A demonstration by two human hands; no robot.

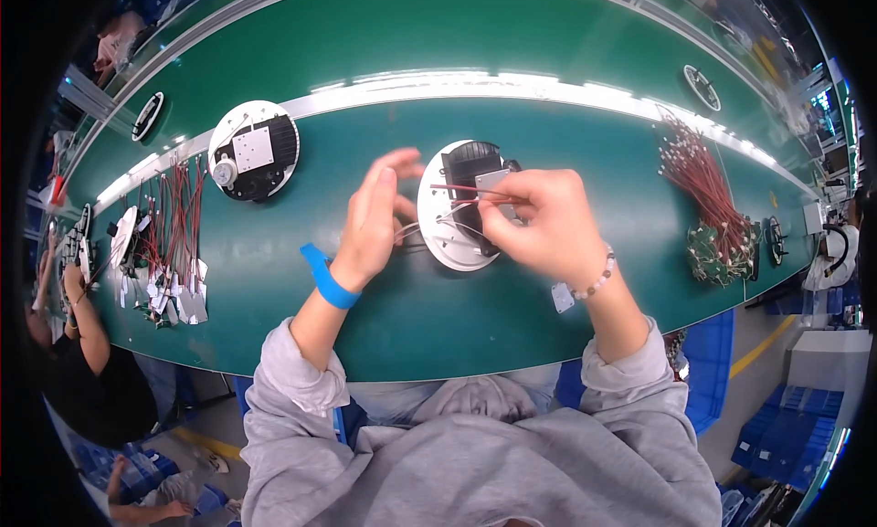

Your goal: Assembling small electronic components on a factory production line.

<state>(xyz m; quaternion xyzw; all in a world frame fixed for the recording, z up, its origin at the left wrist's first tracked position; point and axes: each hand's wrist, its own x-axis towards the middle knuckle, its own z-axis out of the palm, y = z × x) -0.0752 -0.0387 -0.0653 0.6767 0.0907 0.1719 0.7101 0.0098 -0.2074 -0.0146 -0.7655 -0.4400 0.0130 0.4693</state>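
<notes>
A round white disc with a black module [461, 203] lies tilted on the green belt [384, 308] in front of me. My right hand [544, 226] rests over its right side, fingers pinched on thin red wires [470, 193] that run across the black part. My left hand [376, 218] hovers just left of the disc with fingers apart, touching the thin white wires [413, 230] leading from it. A blue band [327, 279] circles my left wrist and a bead bracelet [598, 276] my right.
A second white and black disc [253, 151] lies at the back left. Bundles of red wires with small tags [174, 244] lie at the left, another red wire bundle [708, 194] at the right. A neighbouring person's arm [82, 317] is at the far left. Blue crates [786, 426] stand lower right.
</notes>
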